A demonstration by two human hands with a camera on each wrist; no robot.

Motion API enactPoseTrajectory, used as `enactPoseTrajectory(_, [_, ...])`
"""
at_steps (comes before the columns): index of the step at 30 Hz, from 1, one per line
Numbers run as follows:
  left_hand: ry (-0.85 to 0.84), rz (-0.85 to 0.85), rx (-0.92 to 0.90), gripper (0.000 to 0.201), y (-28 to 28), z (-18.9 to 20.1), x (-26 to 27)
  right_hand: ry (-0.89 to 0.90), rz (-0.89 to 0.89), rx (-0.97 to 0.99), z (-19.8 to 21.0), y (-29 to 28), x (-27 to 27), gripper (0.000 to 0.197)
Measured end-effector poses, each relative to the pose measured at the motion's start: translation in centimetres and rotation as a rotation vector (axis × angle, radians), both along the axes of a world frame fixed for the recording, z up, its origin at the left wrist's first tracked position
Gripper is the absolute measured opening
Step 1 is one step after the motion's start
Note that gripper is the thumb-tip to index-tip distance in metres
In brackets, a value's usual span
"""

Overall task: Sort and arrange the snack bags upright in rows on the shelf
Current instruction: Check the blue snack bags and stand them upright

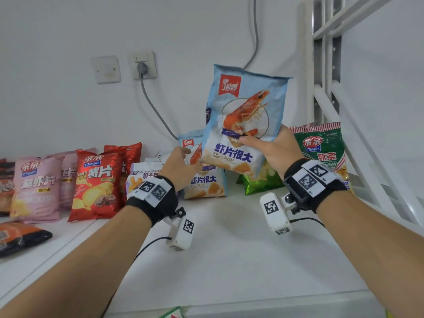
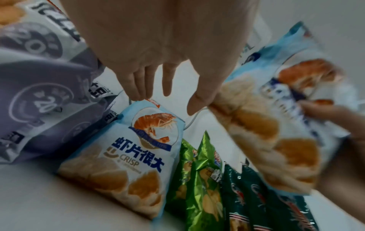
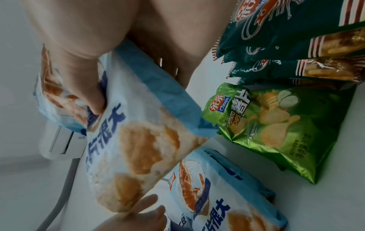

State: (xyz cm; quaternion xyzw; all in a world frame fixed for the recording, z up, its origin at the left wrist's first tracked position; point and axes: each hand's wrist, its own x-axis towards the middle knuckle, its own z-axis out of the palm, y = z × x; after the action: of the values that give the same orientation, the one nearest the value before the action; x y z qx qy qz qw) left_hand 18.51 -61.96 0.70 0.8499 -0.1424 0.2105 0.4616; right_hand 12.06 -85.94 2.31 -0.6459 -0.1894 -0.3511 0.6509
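Note:
My right hand [image 1: 263,145] holds a light blue shrimp crisp bag [image 1: 243,106] up in the air, slightly tilted. Its thumb [image 3: 88,93] presses on the bag's front [image 3: 142,140] and its fingers are behind. A second, identical shrimp bag [image 1: 206,182] stands on the white shelf [image 1: 229,249] against the wall, just below. My left hand [image 1: 191,157] reaches out with straight fingers [image 2: 138,92] at the top of that standing bag [image 2: 138,148]. The left thumb touches the lower corner of the held bag [image 2: 266,125].
Pink bags [image 1: 36,187] and red chip bags [image 1: 96,184] stand in rows at the left, a purple-white bag [image 1: 142,177] beside them. An orange-black bag [image 1: 20,237] lies at the front left. A light green bag [image 1: 261,182] lies beside dark green bags [image 1: 321,152]. White railing [image 1: 325,88] bounds the right.

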Motion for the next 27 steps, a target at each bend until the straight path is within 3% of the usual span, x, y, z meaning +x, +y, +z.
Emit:
enactPoseTrajectory(3, [0.149,0.099,0.119,0.077,-0.8,0.3,1.6,0.002,0.009,0.037,0.3,0.2,-0.3,0.041])
enactPoseTrajectory(7, [0.202,0.181,0.264,0.052,-2.7,0.2,3.5,-0.007,0.046,0.071,0.6,-0.1,-0.5,0.038])
enactPoseTrajectory(10, [0.244,0.239,0.238,0.047,-3.8,-0.1,4.7,-0.010,0.049,0.085,0.9,-0.5,-0.7,0.041])
enactPoseTrajectory(15, [0.271,0.352,0.251,0.074,-4.1,-0.2,6.8,0.000,0.058,0.091,1.1,-1.0,-0.7,0.041])
enactPoseTrajectory(20, [0.309,0.284,0.143,0.059,-4.2,-0.5,8.1,-0.002,0.055,0.087,1.4,-1.2,-0.8,0.040])
enactPoseTrajectory(25, [0.321,0.250,0.037,0.102,-4.6,-0.5,8.6,0.003,0.059,0.082,1.4,-1.3,-0.8,0.040])
enactPoseTrajectory(27, [0.289,0.241,-0.002,0.099,-4.5,-0.5,7.9,0.004,0.062,0.080,1.3,-1.3,-0.8,0.040])
